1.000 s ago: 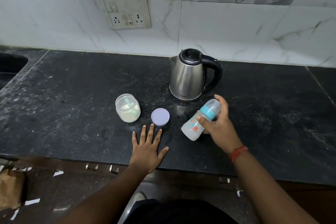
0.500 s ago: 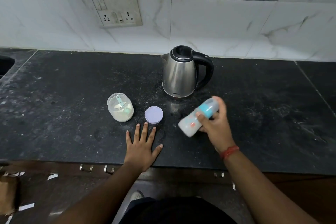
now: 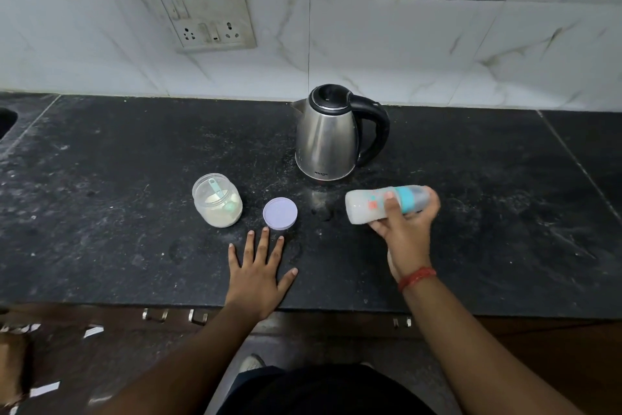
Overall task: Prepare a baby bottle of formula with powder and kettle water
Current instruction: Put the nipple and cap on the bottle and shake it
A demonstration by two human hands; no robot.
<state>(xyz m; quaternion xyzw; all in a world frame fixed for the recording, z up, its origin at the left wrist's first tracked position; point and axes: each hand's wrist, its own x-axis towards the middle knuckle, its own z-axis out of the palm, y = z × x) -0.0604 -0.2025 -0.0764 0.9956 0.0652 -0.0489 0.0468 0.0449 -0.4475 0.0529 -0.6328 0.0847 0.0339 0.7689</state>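
While the right hand has its fingers and thumb wrapped around the baby bottle, the bottle is lying nearly flat in the air, base pointing left, teal collar and cap end tucked into the palm. It looks cloudy white inside, so my guess is powder and water are both in and this is the mixing shake. The bottle is blurred, which fits that.

From the head camera, which is the only view, here's what I'd worry about. If that collar isn't screwed down tight, a sideways bottle will leak formula onto the counter, and if the kettle water was hot, onto the fingers too. I can't tell from here how tight it is. The grip sits up near the collar, leaving the heavy end hanging out, so a hard shake could swing it loose.

The kettle stands just behind the bottle, lid down, handle to the right. A wide swing could clip it.

The left hand lies flat on the counter, fingers spread, holding nothing. Just past its fingertips sits the purple lid, and beside that the powder jar, open, scoop inside. Any splash or a stray elbow could land in that uncovered powder and spoil it.
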